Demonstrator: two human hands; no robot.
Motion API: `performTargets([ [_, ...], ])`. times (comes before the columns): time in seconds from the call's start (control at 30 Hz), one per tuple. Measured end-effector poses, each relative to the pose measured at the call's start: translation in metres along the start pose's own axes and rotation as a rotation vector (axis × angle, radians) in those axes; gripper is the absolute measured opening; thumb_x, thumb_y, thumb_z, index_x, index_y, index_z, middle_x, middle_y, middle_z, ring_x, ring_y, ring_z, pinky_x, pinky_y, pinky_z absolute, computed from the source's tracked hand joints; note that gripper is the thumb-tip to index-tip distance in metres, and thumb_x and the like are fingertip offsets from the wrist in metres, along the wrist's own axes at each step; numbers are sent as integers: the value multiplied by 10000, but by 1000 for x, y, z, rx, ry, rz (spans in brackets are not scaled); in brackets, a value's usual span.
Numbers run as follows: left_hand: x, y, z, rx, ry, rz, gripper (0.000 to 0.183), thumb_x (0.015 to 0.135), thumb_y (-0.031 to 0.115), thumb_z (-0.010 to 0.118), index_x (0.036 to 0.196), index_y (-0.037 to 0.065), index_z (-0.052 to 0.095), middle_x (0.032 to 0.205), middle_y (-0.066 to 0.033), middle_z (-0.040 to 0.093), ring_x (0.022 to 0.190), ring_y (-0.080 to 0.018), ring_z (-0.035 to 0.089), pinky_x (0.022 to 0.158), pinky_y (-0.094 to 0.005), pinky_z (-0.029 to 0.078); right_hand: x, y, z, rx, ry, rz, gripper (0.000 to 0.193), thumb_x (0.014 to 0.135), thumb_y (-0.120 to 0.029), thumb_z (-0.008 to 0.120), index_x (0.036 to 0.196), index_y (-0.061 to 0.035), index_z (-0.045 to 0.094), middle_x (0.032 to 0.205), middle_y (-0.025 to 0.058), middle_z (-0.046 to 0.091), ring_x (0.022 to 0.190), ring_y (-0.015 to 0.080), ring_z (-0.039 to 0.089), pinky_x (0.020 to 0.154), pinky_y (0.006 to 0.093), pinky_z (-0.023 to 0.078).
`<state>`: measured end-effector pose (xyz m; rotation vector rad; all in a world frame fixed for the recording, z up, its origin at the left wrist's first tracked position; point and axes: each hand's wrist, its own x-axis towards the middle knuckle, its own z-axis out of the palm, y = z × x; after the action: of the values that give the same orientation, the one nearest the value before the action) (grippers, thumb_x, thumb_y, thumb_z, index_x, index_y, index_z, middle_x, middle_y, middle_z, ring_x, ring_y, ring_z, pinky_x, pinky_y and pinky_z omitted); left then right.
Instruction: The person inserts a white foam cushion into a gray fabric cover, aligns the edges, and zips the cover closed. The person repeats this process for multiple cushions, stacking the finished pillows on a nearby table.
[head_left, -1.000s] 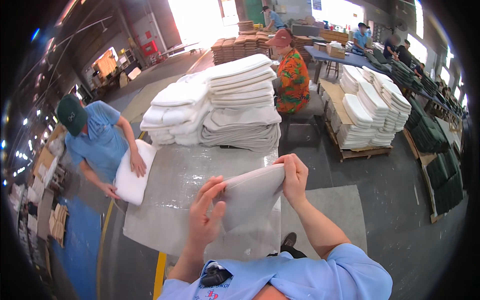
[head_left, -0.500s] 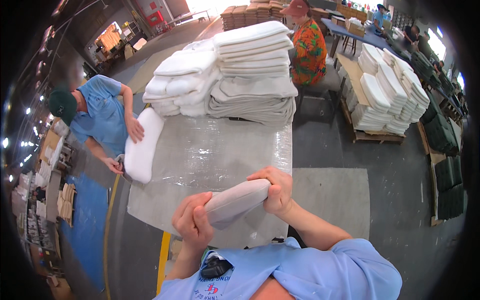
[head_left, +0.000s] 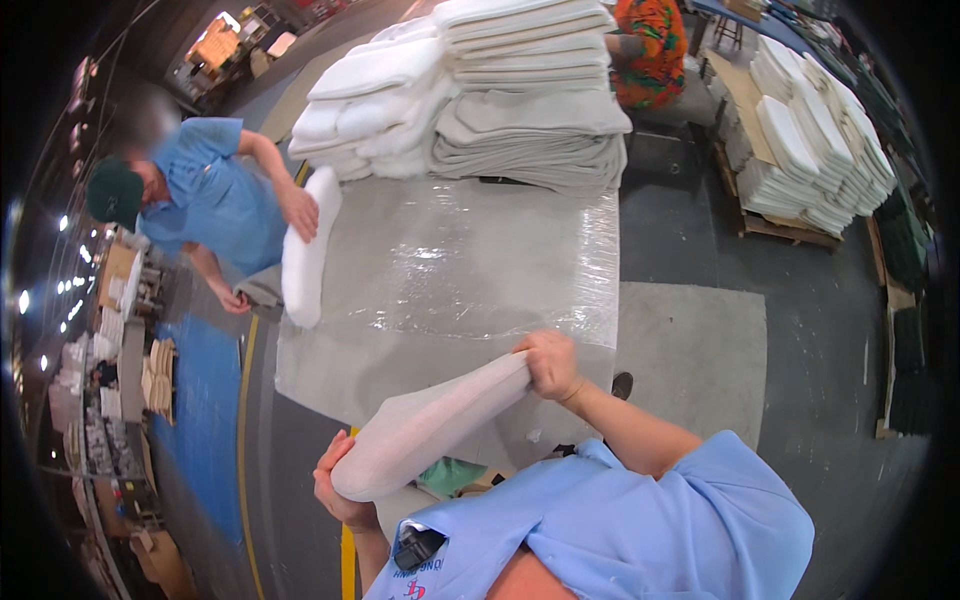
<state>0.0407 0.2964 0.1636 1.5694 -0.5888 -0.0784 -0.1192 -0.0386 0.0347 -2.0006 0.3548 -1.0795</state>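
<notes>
A long cushion in a light grey fabric cover (head_left: 430,425) slants in front of my body, its left end lower and nearer to me. My left hand (head_left: 342,490) cups that rounded lower end from outside, fingers bent along its edge. At the upper right end, my right hand (head_left: 552,365) is closed in a fist on the narrowed cover fabric. The cushion is held up over the near edge of the plastic-covered table (head_left: 480,260). What lies inside the cover is hidden.
Across the table stand stacks of white foam pads (head_left: 375,75) and folded grey covers (head_left: 530,135). At the left, a co-worker in blue (head_left: 215,190) handles a white pad (head_left: 305,250) and grey cloth. A pallet of white pads (head_left: 810,150) stands at the far right.
The cushion has swung lengthwise and more of it shows. My left hand has moved down and left; my right hand stays near its place. The co-worker's pad is turned more on edge.
</notes>
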Motion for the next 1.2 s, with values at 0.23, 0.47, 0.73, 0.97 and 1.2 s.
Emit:
performTargets([
  [0.23,-41,-42,24,-855,-254,-813,662,1132,479,307,1297,-50,669,1452,-245,609,1330,-372,598,1185,-497,422,-47,14,-15,375,198,679,591,1123,-410,434,802,8,701,782,83,690,761,187,630,724,360,493],
  [0.47,-44,-78,81,-1060,-467,-1049,695,1114,544,347,1375,-34,630,1501,-227,579,1357,-360,582,1186,-486,424,-35,3,-82,204,578,624,686,1145,-409,425,645,8,642,624,36,614,629,134,537,642,335,436],
  [0.73,11,-154,53,-695,-623,-1296,711,1044,541,583,1506,2,545,1497,-182,600,1306,-310,626,1118,-440,495,-81,-28,-128,-57,625,507,617,1136,-314,447,623,-5,596,570,29,571,582,115,501,568,320,394],
  [0.97,35,-140,88,-367,-1013,-1055,628,964,331,768,1501,66,577,1382,-104,665,1198,-198,655,1071,-360,508,-119,-53,-133,-147,524,317,478,1099,-248,505,694,-18,609,652,63,583,585,164,519,567,337,404],
  [1.2,30,-169,110,278,-1201,-798,536,896,266,804,1372,59,667,1294,-87,698,1130,-169,636,983,-311,497,-114,-45,-131,-187,113,613,294,1004,-217,699,788,-33,621,764,62,656,581,176,553,543,352,431],
])
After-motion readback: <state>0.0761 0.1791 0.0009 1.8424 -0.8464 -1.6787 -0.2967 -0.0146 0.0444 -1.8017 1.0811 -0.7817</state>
